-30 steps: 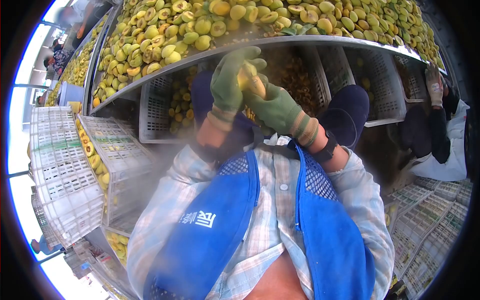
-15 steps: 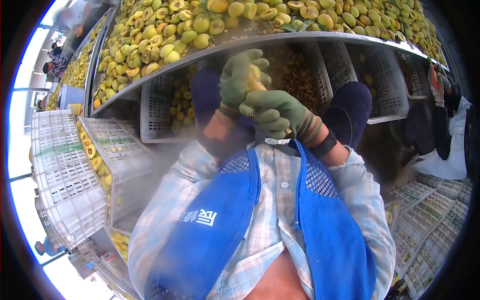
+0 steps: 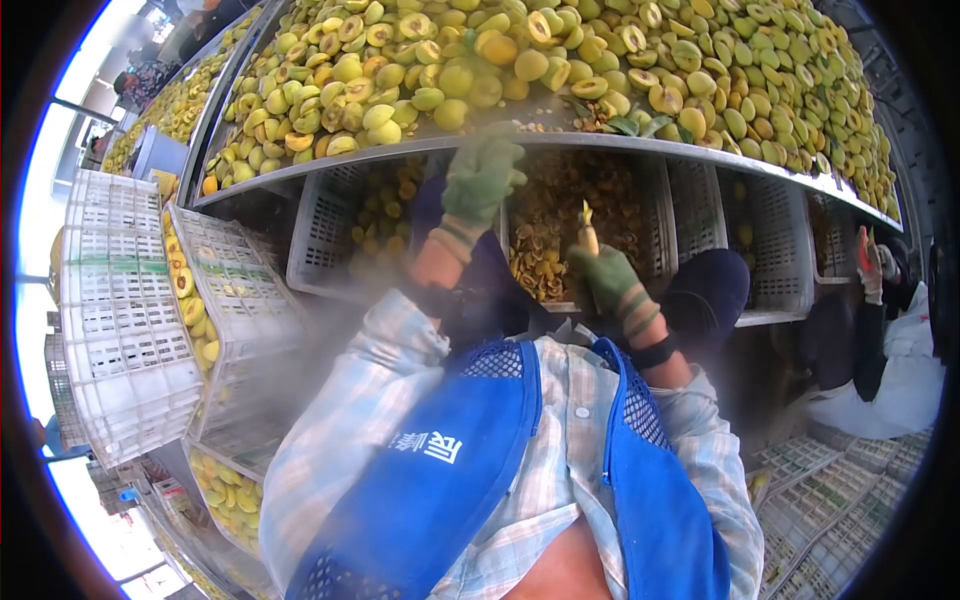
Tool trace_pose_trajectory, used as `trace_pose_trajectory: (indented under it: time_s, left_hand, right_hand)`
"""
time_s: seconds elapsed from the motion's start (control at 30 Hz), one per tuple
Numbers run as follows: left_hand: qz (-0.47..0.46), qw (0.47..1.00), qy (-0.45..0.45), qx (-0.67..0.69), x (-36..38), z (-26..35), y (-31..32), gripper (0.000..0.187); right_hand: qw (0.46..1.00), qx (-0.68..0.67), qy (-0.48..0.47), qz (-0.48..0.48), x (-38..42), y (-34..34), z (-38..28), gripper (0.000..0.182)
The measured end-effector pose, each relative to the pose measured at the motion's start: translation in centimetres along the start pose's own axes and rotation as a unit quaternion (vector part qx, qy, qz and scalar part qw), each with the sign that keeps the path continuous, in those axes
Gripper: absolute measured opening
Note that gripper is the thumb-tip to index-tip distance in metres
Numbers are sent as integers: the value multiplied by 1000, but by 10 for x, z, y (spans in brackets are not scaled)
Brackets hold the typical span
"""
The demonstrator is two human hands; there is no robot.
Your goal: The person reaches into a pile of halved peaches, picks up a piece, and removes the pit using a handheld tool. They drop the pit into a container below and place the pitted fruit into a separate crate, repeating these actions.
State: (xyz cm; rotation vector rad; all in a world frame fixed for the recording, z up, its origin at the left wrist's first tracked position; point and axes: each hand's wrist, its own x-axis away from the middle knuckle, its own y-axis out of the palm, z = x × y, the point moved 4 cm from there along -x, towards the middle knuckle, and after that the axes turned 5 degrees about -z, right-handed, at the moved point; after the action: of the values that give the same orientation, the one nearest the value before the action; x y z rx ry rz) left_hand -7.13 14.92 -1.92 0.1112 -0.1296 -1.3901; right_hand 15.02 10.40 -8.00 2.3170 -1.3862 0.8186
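My right hand (image 3: 608,278), in a green glove, is closed around a wooden-handled knife (image 3: 588,238) whose short yellowish tip points up and away from me. My left hand (image 3: 482,182), gloved likewise, is at the near edge of the metal table (image 3: 560,140). Haze and motion blur its fingers, so whether it holds anything does not show. Beyond it lie yellow-green stone fruit (image 3: 455,112), perhaps apricots or plums, many of them cut in halves. A crate (image 3: 655,215) of brownish pits and scraps (image 3: 545,225) stands between my knees, below the knife.
A white crate (image 3: 312,230) of fruit is under the table on my left, and another crate (image 3: 780,250) on the right. Stacked crates (image 3: 125,320) stand beside me at left. At far right, another person's gloved hand (image 3: 868,270) is near the table.
My hands were together around a fruit with the knife. Now they are apart: the left has moved to the table edge, the right holds the knife lower. The view has shifted too.
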Motion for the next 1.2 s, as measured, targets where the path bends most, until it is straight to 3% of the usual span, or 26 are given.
trace_pose_trajectory:
  time_s: [0.03,0.1,0.17,0.2,0.3,0.47,0.57,0.6,0.67,0.7,0.73,0.83,0.87,0.9,0.93,1.0,1.03,1.2]
  left_hand:
    - [18,1000,4,-15,0,8,-18,36]
    - [73,991,12,-112,-2,20,-64,34]
    - [128,910,104,-380,-4,38,-118,34]
    - [155,888,31,-431,-6,45,-137,40]
    - [199,808,90,-547,-37,45,-186,47]
    - [124,638,103,-753,-103,12,-197,56]
    - [116,717,-23,-687,-127,24,-197,54]
    - [120,732,35,-670,-131,25,-201,51]
    - [70,906,44,-416,-133,22,-195,50]
    - [40,960,42,-275,-125,24,-188,50]
    - [15,990,-32,-135,-106,35,-161,48]
    - [-154,979,-136,-14,-64,43,-101,44]
    - [-179,962,35,-206,-57,44,-90,44]
    - [-192,880,208,-381,-45,41,-76,45]
    - [-191,740,370,-528,-30,36,-58,46]
    - [-237,865,291,-333,-18,19,-32,50]
    - [-253,896,251,-263,-17,9,-25,49]
    - [-276,959,54,24,18,44,26,48]
  right_hand:
    - [993,73,-52,74,-34,-7,42,37]
    - [993,-94,21,66,-13,0,25,33]
    - [990,-130,31,52,-16,-3,29,32]
    - [987,-149,36,47,-17,-3,31,31]
    - [992,-93,85,29,-11,7,23,30]
    - [986,-160,42,18,-5,29,13,21]
    - [976,-210,52,3,-3,26,9,20]
    - [981,-188,39,0,-3,23,5,20]
    - [989,-148,12,-7,-2,19,-4,19]
    - [990,-137,-25,-11,-2,20,-14,21]
    - [990,-126,-59,-16,-2,22,-27,23]
    - [987,-94,-126,-15,23,32,-91,33]
    - [982,-89,-164,-19,27,35,-106,36]
    - [976,-83,-202,-22,30,38,-115,39]
    - [973,-105,-205,-16,28,41,-118,38]
    - [965,-152,-216,-3,27,46,-122,36]
    - [959,-185,-217,2,25,45,-119,36]
    - [937,-258,-234,7,25,37,-97,34]
